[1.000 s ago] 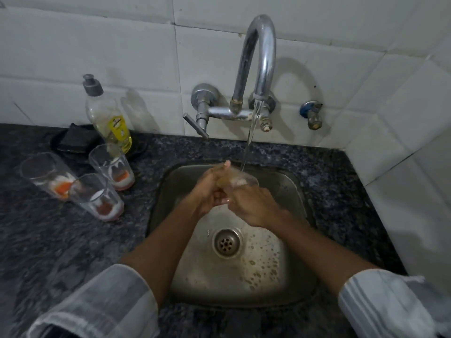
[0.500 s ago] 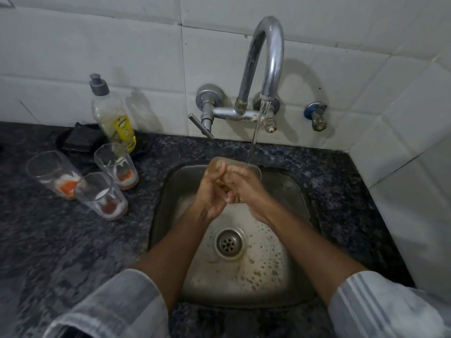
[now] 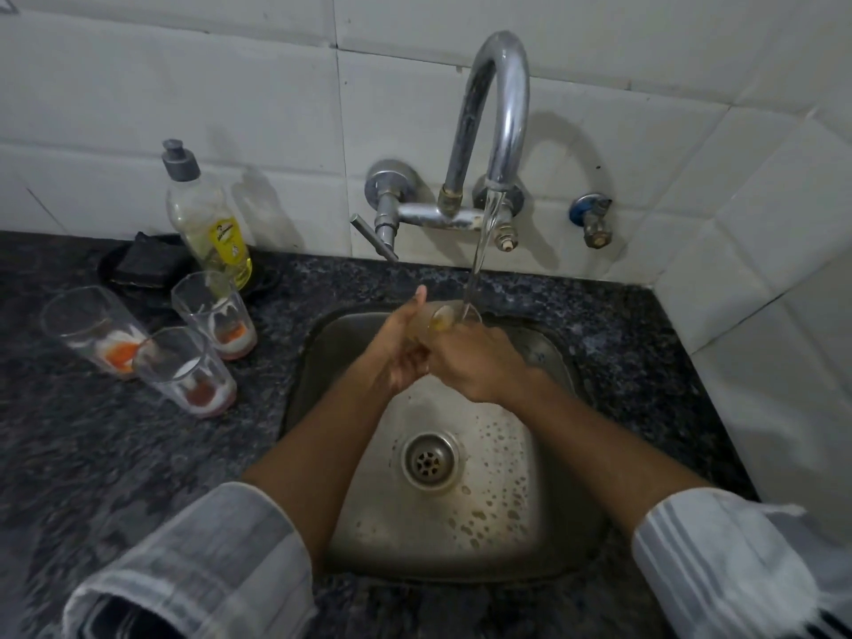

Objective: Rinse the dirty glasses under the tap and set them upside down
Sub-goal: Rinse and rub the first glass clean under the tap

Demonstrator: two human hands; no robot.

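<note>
Water is running from the tap (image 3: 500, 113) in a thin stream into the mouth of a glass (image 3: 449, 318) held over the far part of the sink (image 3: 548, 523). The left hand (image 3: 399, 350) is cupping the glass from the left, thumb lifted straight up, fingers curled round its side. The right hand (image 3: 477, 362) is gripping it from the near right, fingers wrapped over the wall; the fingertips themselves are hidden. Three dirty glasses (image 3: 184, 364) with orange and white residue are standing upright on the table (image 3: 92, 454) to the left, close together, in front of a soap bottle (image 3: 210, 223). None is upside down yet. Likely risk: wet glass slipping through the two hands and knocking the steel basin, since much of its surface is covered and slick. Reaching left for the next one, a sleeve (image 3: 203, 555) could be catching the clustered glasses and tipping them.
</note>
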